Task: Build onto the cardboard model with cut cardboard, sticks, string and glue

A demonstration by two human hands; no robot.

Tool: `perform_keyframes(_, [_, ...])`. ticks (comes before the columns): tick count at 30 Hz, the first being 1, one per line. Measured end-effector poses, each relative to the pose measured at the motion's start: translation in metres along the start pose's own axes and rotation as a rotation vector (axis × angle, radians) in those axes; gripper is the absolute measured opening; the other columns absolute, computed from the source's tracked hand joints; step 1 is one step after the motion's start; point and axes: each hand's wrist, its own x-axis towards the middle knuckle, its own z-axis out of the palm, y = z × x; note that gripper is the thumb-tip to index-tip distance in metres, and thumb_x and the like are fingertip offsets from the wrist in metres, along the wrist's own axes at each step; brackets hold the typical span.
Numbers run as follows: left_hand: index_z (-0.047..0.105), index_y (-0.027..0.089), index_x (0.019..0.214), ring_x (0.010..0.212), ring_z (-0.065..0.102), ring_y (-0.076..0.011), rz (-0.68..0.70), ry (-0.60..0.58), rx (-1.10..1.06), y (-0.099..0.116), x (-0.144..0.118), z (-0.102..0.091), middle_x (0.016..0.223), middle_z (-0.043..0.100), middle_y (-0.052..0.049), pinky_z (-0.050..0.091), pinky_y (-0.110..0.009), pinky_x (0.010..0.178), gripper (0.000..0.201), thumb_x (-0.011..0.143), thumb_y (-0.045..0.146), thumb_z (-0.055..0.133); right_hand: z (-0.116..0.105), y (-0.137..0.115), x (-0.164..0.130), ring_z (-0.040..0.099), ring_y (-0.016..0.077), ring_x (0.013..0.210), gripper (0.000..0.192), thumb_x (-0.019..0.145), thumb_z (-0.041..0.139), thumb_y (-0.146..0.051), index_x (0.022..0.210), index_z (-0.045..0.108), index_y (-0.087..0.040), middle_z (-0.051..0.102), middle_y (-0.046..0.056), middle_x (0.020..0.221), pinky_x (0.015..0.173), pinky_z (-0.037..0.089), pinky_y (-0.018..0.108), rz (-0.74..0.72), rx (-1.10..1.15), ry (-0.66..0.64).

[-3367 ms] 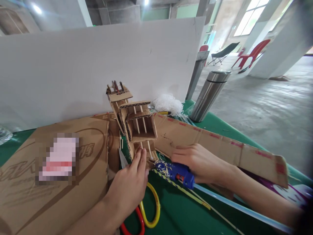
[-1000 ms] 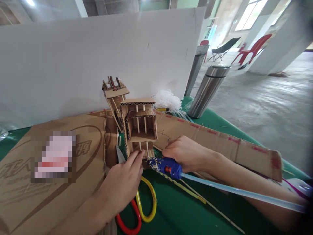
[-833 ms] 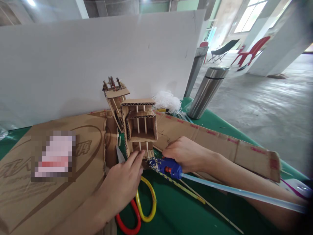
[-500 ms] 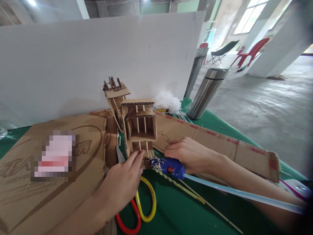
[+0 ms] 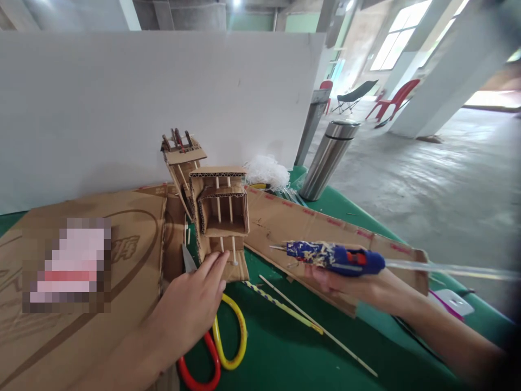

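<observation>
A small cardboard model (image 5: 225,216) with open compartments and thin wooden sticks running up through it stands at the middle of the table. My left hand (image 5: 199,296) is closed on its lower front edge, fingertips beside the sticks; the thumb is partly hidden. At the foot of one stick sits a whitish blob (image 5: 235,263). Off to the right, my right hand (image 5: 358,288) grips a blue hot glue gun (image 5: 334,257), its nozzle pointing left and apart from the model. A long clear glue stick (image 5: 443,267) extends from its rear.
Scissors with red and yellow handles (image 5: 243,347) lie under my left hand. A patterned yellow strip (image 5: 285,308) and a wooden skewer (image 5: 342,347) rest on the green tabletop (image 5: 280,358). Cardboard sheets (image 5: 134,271), a steel flask (image 5: 328,160) and white shredded filler (image 5: 268,172) are around.
My right hand has pulled the glue gun right and up, away from the model's base. My left hand keeps its place on the model. The view has shifted slightly.
</observation>
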Motion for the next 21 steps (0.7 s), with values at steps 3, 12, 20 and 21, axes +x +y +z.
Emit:
perform_keyframes(3, [0.046,0.012,0.146,0.119,0.066,-0.0274,0.006,0.024,0.007,-0.001,0.000,0.002,0.144,0.057,-0.013,0.063,-0.035,0.076,0.046,0.101,0.019,0.036,-0.004,0.009,-0.007,0.054,0.0134,0.048,0.045,0.078,0.070,-0.063,0.076,0.066,-0.018,0.061,0.002,0.056,0.044,0.043,0.023,0.160,0.168,-0.043])
perform_keyframes(12, [0.047,0.016,0.147,0.112,0.070,-0.0270,-0.028,0.050,0.003,-0.003,-0.001,0.008,0.143,0.059,-0.012,0.064,-0.035,0.073,0.048,0.102,0.022,0.032,-0.018,0.005,-0.014,0.054,0.0165,0.057,0.025,0.066,0.073,-0.035,0.083,0.068,-0.018,0.062,0.005,0.070,0.038,0.044,0.023,0.042,0.641,0.021])
perform_keyframes(20, [0.050,0.018,0.145,0.110,0.071,-0.0279,-0.065,0.019,-0.052,-0.004,-0.001,0.007,0.143,0.059,-0.012,0.063,-0.037,0.076,0.047,0.101,0.022,0.035,-0.026,0.009,-0.015,0.065,0.0221,0.064,0.021,0.075,0.072,-0.032,0.094,0.071,-0.022,0.070,0.008,0.093,0.041,0.052,0.029,0.067,0.701,0.132])
perform_keyframes(21, [0.051,0.017,0.144,0.110,0.071,-0.0277,-0.061,0.017,-0.056,-0.004,-0.001,0.007,0.143,0.059,-0.012,0.063,-0.037,0.077,0.047,0.100,0.022,0.034,-0.027,0.009,-0.015,0.067,0.0231,0.065,0.021,0.079,0.071,-0.035,0.097,0.071,-0.023,0.070,0.008,0.097,0.041,0.054,0.030,0.094,0.698,0.125])
